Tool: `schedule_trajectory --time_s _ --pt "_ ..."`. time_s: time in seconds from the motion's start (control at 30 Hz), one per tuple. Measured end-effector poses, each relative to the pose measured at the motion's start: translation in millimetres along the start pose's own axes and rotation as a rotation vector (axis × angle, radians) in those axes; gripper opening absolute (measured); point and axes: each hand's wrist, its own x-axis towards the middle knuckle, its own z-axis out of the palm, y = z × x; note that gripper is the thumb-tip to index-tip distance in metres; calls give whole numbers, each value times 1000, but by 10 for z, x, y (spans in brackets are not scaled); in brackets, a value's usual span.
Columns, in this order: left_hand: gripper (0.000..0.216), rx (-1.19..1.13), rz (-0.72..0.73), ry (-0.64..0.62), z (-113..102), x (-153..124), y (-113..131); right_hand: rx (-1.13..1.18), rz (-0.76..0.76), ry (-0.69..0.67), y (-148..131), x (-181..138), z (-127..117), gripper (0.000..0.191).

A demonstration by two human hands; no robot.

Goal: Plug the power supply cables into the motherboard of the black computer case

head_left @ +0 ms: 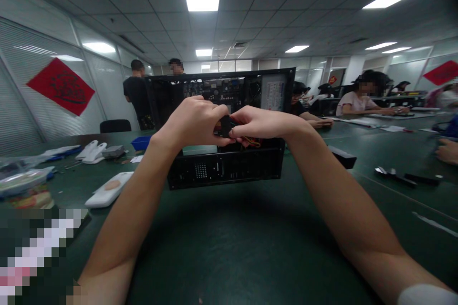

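Observation:
A black computer case (229, 170) stands on the green table in front of me, its open side towards me. The circuit board (214, 89) shows inside, with the power supply (272, 93) and its label at the upper right. My left hand (196, 121), fingers curled, pinches a small black block (225, 126) in front of the opening. From the other side my right hand (263, 123) closes thumb and fingers on the same block. Thin coloured wires (253, 142), yellow and red among them, hang beneath my right hand. What the block is, I cannot make out.
A white device (109, 190) lies left of my left forearm, with a blue box (140, 143) behind it. Black metal strips (411, 178) and a dark box-shaped piece (341, 156) are on the right. Several people work around the tables; one person (138, 95) stands behind the case.

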Motion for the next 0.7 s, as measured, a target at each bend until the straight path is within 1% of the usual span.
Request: schedule_trajectory --time_s 0.2,0.37,0.53,0.63,0.7 --pt "48 -44 -57 -17 54 -17 -18 20 -34 57 -12 -4 55 4" --pt "48 -79 -92 54 25 -14 -23 81 -71 131 -32 -34 17 6" --pt "53 -74 -147 72 18 -4 -18 147 -101 161 13 -13 -12 8" --pt "52 -49 -178 96 31 -2 -26 212 -128 232 75 62 -5 12" --pt "52 -23 -206 128 33 -2 -32 255 -151 307 120 127 -5 14"
